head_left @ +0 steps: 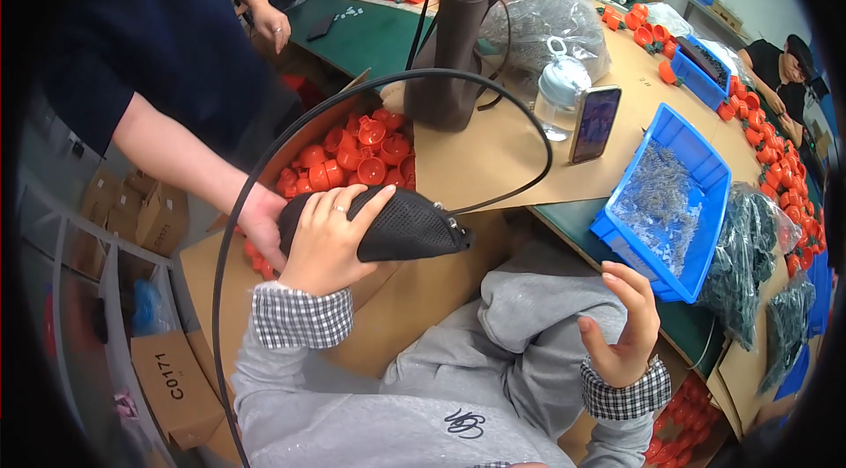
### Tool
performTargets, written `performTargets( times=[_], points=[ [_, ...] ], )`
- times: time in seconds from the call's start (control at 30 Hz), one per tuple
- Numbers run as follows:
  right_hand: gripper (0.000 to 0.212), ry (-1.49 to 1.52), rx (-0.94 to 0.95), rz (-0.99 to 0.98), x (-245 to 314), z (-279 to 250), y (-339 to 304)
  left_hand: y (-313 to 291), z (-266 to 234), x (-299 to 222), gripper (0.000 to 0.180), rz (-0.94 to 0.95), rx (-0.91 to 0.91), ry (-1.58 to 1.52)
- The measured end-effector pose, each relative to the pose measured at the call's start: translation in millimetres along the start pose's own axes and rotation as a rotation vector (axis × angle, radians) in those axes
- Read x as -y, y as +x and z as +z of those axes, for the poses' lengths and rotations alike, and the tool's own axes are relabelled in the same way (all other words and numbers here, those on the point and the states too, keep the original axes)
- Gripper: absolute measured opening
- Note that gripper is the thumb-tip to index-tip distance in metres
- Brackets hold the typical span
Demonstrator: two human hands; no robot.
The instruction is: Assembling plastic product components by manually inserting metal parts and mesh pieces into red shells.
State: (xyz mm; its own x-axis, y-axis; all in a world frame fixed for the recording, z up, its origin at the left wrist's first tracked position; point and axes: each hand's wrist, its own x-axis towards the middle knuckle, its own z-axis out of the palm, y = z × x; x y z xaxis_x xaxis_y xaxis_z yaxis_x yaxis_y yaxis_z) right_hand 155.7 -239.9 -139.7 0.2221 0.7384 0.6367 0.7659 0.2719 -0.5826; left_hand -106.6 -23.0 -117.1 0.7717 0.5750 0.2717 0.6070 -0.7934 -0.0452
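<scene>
My left hand (328,241) is closed around a black mesh zip pouch (410,226), held up in front of my lap. Another person's hand (264,219) meets the same pouch at its left end; how firmly it grips is hidden. A black cable (476,77) arcs from the pouch's right end, over and down my left side. My right hand (624,340) is raised beside my knee, fingers apart, with nothing in it. The nearest thing to it is a blue bin (608,226) of small grey wiry parts.
Behind the pouch, a cardboard box holds orange-red cup-shaped pieces (352,151). On the cardboard-covered table stand a dark brown bag (454,54), a lidded clear bottle (560,98) and a propped phone (595,124). Bagged dark green parts (745,265) lie right. Another person (780,71) sits far right.
</scene>
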Motion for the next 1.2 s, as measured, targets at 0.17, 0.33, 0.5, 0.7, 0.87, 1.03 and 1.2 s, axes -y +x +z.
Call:
performTargets(
  times=[0.17, 0.33, 0.5, 0.7, 0.87, 1.03, 1.2],
  points=[
    [0.055, 0.114, 0.785, 0.276, 5.6, 59.0, 4.1, 8.4, -5.8, 3.2, 0.078, -0.006, -0.104, -0.073],
    [0.058, -0.191, 0.993, 0.188, 17.4, 165.5, -7.2, 13.9, -9.6, -4.7, 0.08, -0.053, -0.068, -0.11],
    [0.065, 0.109, 0.89, 0.34, -11.1, 196.6, -10.9, 3.3, -3.6, 0.7, 0.082, -0.119, 0.024, -0.004],
    [0.079, 1.202, 0.439, 0.701, -46.8, 226.3, 4.0, -16.0, 3.7, 6.4, 0.078, -0.13, 0.066, 0.094],
    [0.07, 1.419, 0.567, 0.966, -37.9, 249.2, 4.2, -49.2, 29.5, 12.0, 0.075, -0.214, 0.171, 0.143],
    [0.057, 1.101, 0.5, 0.791, -41.7, 269.8, -7.8, -66.7, 60.7, 18.4, 0.075, -0.275, 0.177, 0.089],
    [0.057, 1.054, 0.451, 0.743, -43.7, 266.9, 4.6, -61.8, 75.5, 18.6, 0.074, -0.35, 0.178, 0.048]
  ],
)
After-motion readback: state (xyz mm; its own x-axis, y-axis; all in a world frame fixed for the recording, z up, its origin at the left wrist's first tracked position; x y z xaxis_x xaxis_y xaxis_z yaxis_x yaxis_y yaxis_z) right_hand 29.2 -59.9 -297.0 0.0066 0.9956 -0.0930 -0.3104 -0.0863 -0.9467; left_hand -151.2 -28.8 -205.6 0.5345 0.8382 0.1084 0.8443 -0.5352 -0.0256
